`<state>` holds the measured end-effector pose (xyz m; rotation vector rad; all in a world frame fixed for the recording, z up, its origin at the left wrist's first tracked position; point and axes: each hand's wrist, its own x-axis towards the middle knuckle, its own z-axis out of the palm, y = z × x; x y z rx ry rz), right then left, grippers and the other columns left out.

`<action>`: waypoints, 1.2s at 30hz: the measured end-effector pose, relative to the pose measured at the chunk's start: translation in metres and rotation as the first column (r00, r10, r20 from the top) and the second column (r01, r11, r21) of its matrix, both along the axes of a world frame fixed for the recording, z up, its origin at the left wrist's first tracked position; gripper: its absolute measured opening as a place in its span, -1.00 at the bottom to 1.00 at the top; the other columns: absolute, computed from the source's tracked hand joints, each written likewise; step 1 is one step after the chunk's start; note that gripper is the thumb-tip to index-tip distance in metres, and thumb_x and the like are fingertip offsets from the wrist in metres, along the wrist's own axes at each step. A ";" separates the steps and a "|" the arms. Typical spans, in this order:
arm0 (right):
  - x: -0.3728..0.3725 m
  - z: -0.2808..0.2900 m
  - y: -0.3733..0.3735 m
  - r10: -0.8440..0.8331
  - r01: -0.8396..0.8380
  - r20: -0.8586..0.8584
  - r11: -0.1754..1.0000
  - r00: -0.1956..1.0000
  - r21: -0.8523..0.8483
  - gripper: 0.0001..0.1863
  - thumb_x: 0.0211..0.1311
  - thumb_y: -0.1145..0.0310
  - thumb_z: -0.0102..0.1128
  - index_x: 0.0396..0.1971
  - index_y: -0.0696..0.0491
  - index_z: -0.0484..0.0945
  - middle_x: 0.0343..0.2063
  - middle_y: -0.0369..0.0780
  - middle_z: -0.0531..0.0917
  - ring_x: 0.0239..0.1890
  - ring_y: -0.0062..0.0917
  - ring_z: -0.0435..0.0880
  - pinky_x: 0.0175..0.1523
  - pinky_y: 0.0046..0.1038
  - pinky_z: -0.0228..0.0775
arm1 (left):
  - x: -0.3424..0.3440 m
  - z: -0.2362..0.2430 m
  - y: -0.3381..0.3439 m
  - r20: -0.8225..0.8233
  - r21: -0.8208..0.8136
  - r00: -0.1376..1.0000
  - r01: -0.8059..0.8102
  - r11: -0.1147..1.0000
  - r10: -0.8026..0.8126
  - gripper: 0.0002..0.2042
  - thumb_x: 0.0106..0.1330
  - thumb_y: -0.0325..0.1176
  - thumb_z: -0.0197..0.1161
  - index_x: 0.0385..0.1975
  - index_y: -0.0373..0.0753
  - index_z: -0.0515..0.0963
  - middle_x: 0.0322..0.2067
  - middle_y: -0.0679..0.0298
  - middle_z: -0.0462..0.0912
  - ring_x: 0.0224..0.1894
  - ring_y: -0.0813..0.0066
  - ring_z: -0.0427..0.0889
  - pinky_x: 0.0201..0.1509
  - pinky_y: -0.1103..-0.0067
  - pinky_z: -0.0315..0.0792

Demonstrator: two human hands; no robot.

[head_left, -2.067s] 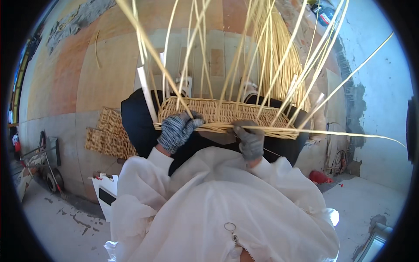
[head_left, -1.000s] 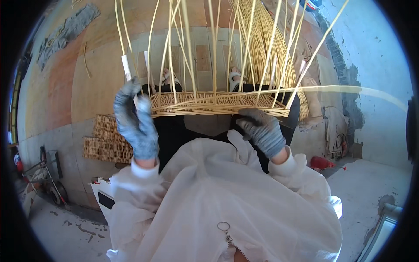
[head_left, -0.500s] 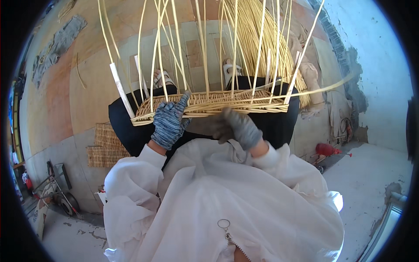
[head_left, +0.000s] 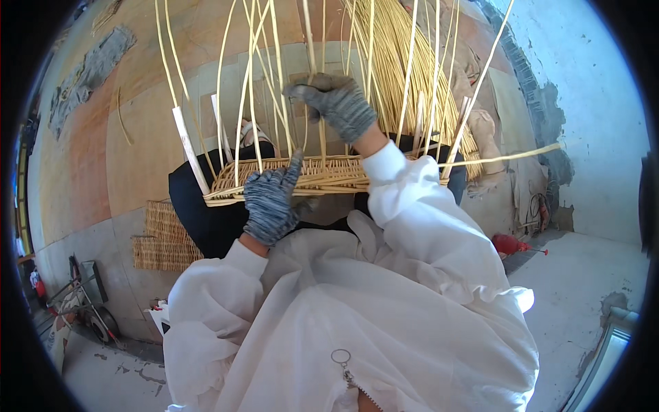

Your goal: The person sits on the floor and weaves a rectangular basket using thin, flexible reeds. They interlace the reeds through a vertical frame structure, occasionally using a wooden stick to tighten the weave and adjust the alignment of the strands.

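A half-woven wicker basket rests on a black round support in front of me, with many pale upright stakes rising from its rim. My left hand, in a grey knit glove, presses against the near side of the woven wall. My right hand, also gloved, is raised above the basket and closed around one upright stake. A long loose weaver strand sticks out to the right. My white sleeves fill the lower view.
A bundle of pale willow rods leans behind the basket. Flat woven mats lean against the wall at the left. A red tool lies on the concrete floor at the right, and metal clutter stands at the lower left.
My right hand has left the basket's near wall and risen up to grasp an upright stake. My left hand stays on the woven side. The view has shifted a little.
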<state>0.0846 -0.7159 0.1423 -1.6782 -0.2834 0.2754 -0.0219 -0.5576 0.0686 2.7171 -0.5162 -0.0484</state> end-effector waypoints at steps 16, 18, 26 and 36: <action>-0.141 -0.082 -0.076 -0.119 0.147 0.130 0.961 0.984 -0.232 -0.66 0.26 0.23 0.05 -0.19 0.23 0.52 -0.48 -0.10 0.65 -0.55 -0.46 0.63 -0.48 -0.48 0.50 | -0.007 -0.039 -0.030 0.316 -0.248 0.949 0.105 0.963 -0.022 -0.53 -0.15 -0.31 0.34 -0.15 -0.30 0.51 -0.09 0.17 0.50 -0.06 0.24 0.46 0.06 0.32 0.27; -0.130 -0.072 -0.048 0.058 0.576 -0.842 0.704 0.537 0.415 -0.70 0.29 0.28 0.01 -0.19 0.22 0.52 -0.42 -0.10 0.66 -0.48 -0.44 0.65 -0.40 -0.45 0.52 | -0.008 -0.043 -0.026 0.329 -0.128 0.942 0.108 0.986 -0.061 -0.50 -0.11 -0.32 0.32 -0.09 -0.31 0.48 -0.03 0.15 0.46 0.01 0.23 0.43 0.13 0.30 0.23; -0.064 -0.040 -0.066 -0.330 0.631 0.730 0.755 0.598 -0.175 -0.88 0.08 0.33 0.19 -0.43 0.04 0.61 -0.56 -0.06 0.58 -0.36 -0.19 0.61 -0.15 -0.34 0.43 | -0.009 -0.012 -0.045 0.139 -0.024 0.990 -0.005 1.000 0.008 -0.17 -0.06 0.05 0.30 0.22 -0.23 0.19 0.10 0.06 0.34 0.06 0.16 0.38 0.17 0.20 0.12; -0.082 0.007 -0.097 -0.102 0.371 0.601 0.863 0.793 -0.343 -0.66 0.07 0.41 0.17 -0.09 0.12 0.50 -0.40 -0.11 0.64 -0.38 -0.38 0.64 -0.25 -0.44 0.54 | 0.014 -0.002 -0.071 0.413 -0.012 0.905 0.116 0.993 -0.101 -0.42 -0.04 -0.07 0.32 -0.01 -0.21 0.42 0.01 0.12 0.39 0.15 0.19 0.29 0.30 0.11 -0.01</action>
